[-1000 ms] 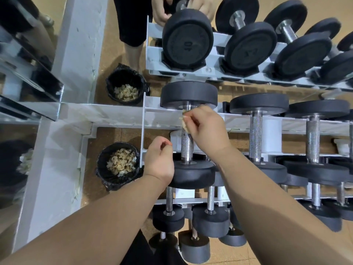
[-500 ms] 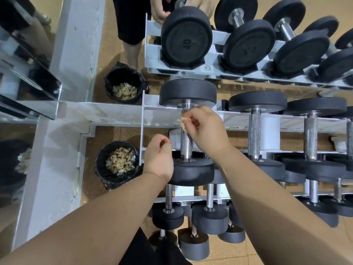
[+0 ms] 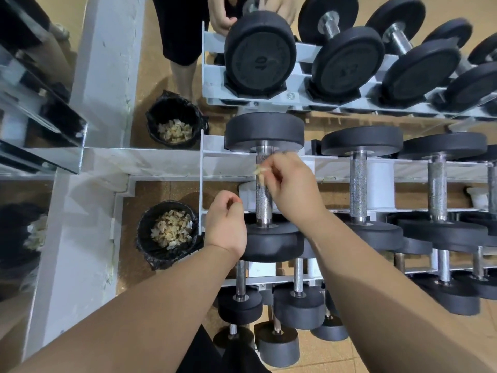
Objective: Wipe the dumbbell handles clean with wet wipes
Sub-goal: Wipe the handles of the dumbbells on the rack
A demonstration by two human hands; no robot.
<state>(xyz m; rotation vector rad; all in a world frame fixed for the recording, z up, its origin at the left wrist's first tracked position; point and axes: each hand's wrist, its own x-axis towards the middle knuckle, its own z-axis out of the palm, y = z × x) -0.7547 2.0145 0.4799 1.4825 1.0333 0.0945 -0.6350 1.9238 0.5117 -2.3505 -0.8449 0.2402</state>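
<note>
Knurled steel dumbbell handle is touching a crumpled beige wipe pinched by the right hand; left hand is clenching, empty, beside it.

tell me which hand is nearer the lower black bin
Left. The left hand is right of the bin; the right hand is farther right, pinching a wipe at the dumbbell handle.

The dumbbell weights are coloured black; the handle is silver and dotted; the rack is painted white; the bin is black.
</note>
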